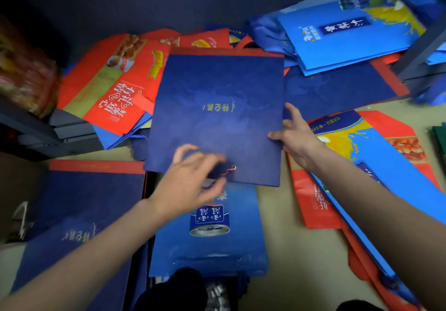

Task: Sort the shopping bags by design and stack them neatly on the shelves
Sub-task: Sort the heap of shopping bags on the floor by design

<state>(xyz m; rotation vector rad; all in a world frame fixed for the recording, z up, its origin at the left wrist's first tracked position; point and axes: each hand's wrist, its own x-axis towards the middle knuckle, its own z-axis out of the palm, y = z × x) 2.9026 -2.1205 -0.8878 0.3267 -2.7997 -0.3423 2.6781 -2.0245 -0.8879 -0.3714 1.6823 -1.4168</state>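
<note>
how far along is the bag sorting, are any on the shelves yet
Early. Done: a few like bags lie together on the floor, such as the light blue bags. In hand: the right hand pinches the edge of a flat navy paper bag with a red top band; the left hand blurs at its cord handle. Left: mixed red bags to sort; none visibly shelved.

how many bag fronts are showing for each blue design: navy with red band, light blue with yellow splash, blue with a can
navy with red band: 3
light blue with yellow splash: 2
blue with a can: 1
total: 6 fronts showing
</note>
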